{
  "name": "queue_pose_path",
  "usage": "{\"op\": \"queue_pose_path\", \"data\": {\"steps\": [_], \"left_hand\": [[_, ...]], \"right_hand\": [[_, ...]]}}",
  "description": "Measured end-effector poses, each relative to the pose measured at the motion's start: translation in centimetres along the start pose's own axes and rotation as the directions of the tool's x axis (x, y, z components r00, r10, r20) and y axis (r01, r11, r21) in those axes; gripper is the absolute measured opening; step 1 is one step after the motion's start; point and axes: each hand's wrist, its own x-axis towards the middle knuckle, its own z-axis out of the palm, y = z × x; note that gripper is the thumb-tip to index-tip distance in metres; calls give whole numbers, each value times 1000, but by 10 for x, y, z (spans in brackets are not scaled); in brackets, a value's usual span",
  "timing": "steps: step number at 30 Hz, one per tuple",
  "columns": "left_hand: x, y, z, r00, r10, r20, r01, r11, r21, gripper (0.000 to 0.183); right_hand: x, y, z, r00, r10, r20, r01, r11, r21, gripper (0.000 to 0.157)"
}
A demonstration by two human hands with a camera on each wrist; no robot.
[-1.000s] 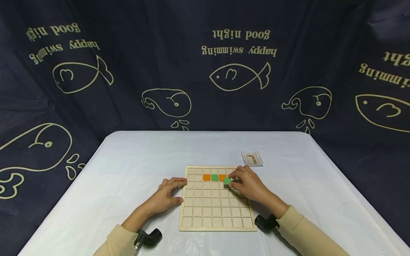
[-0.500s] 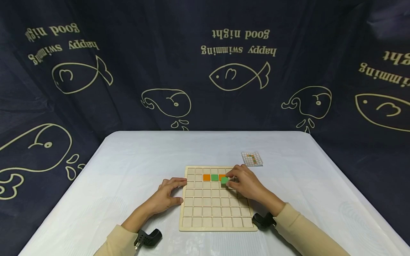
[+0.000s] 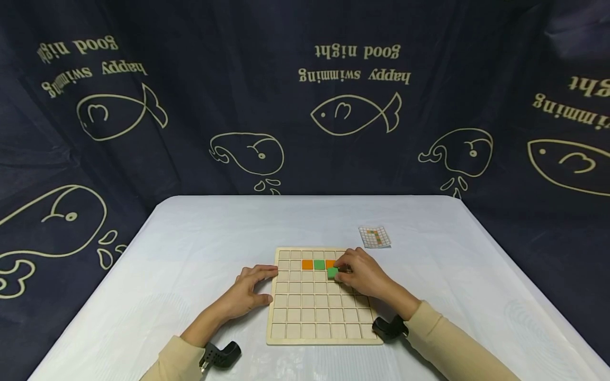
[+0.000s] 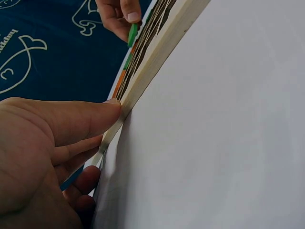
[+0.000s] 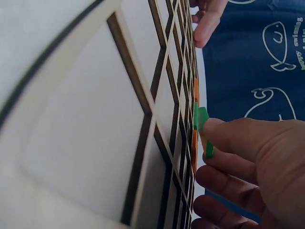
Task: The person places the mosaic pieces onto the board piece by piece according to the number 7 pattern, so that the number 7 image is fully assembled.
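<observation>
A wooden grid board lies on the table, with a short row of tiles set in its second row from the far edge. An orange tile comes first, then a green tile, then a second orange tile. My right hand pinches another green tile between thumb and fingers, just in front of that second orange one. In the right wrist view this held tile is tilted above the grid. My left hand touches the board's left edge with its fingertips and thumb.
A small pattern card, printed with a coloured grid, lies beyond the board's far right corner. The white-covered table extends around the board. A dark cloth with fish and whale drawings hangs behind it.
My right hand has moved slightly left and nearer to me, carrying the green tile. The left hand stays at the board's edge.
</observation>
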Motion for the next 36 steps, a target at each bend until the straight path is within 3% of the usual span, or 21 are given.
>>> {"op": "queue_pose_path", "data": {"steps": [36], "left_hand": [[0,-2,1,1000,16,2,-16,1000,2,56]], "right_hand": [[-2,1,5,999,-46,-1,45,996,-73,22]]}}
